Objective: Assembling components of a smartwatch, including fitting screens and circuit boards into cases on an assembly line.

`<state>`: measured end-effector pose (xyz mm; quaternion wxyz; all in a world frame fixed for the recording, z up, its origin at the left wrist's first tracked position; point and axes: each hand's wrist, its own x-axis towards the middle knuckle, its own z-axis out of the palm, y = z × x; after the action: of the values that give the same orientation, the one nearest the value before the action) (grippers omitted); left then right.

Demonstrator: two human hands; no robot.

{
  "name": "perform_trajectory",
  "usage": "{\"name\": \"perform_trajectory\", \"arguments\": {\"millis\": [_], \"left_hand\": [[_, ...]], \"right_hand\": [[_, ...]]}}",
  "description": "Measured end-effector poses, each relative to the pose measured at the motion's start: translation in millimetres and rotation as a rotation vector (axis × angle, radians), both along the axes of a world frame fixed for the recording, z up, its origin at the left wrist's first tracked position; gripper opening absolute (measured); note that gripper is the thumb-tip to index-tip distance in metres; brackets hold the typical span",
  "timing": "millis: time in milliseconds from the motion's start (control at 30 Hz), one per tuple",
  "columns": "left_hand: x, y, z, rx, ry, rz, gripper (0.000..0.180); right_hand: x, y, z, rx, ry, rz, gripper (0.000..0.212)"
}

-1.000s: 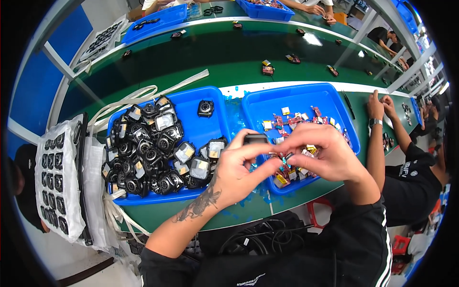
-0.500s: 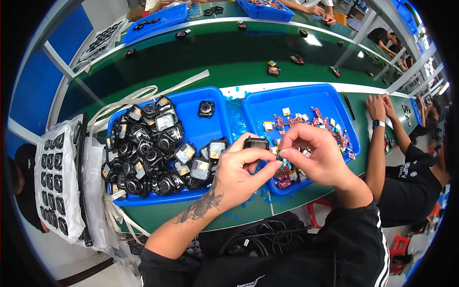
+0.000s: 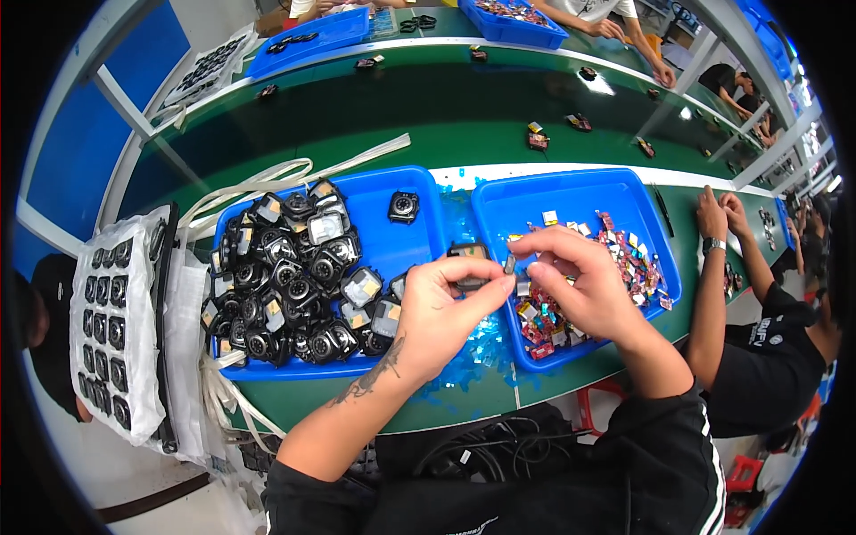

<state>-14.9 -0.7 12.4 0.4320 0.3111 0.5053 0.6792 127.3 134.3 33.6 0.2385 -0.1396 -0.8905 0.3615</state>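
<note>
My left hand (image 3: 446,308) is closed around a black square smartwatch case (image 3: 468,253), with its thumb and forefinger pressed together. At their tips is a small greyish part (image 3: 509,264), too small to name. My right hand (image 3: 584,283) meets it there with curled thumb and forefinger; their grip on it is unclear. Under my left hand's side, a blue tray (image 3: 417,239) carries a heap of black watch cases (image 3: 294,276), one lying apart (image 3: 403,207). Behind my right hand, another blue tray (image 3: 513,198) holds small red circuit boards with yellow and silver pieces (image 3: 637,267).
Blue film scraps (image 3: 477,352) litter the green bench between the trays. White straps (image 3: 294,174) lie behind the left tray. At left stands a wrapped rack of watch cases (image 3: 116,330). Black tweezers (image 3: 663,210) lie right. A co-worker's hands (image 3: 718,214) are beyond; boards dot the green belt (image 3: 401,107).
The view has shifted, so the trays sit slightly farther right. My right thumb and forefinger have parted a little. The watch case has tilted, and more blue scraps show beneath my hands.
</note>
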Motion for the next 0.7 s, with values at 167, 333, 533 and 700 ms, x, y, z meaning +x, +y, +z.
{"name": "perform_trajectory", "arguments": {"millis": [167,333,533,700], "left_hand": [[-4.0,-4.2,0.0,-0.052,-0.186,-0.224,0.008],[-0.7,-0.9,-6.7,0.019,-0.046,-0.181,0.031],[-0.1,0.8,-13.8,0.107,0.233,-0.071,0.054],[10.7,2.2,-15.9,0.225,0.279,0.014,0.054]], "right_hand": [[-2.1,3.5,-1.9,-0.263,0.126,0.254,0.023],[3.8,-2.4,-4.5,-0.699,0.286,0.200,0.015],[-1.6,-19.8,16.3,-0.203,0.020,-0.036,0.010],[-20.6,-25.7,2.8,0.090,0.153,-0.059,0.013]]}}
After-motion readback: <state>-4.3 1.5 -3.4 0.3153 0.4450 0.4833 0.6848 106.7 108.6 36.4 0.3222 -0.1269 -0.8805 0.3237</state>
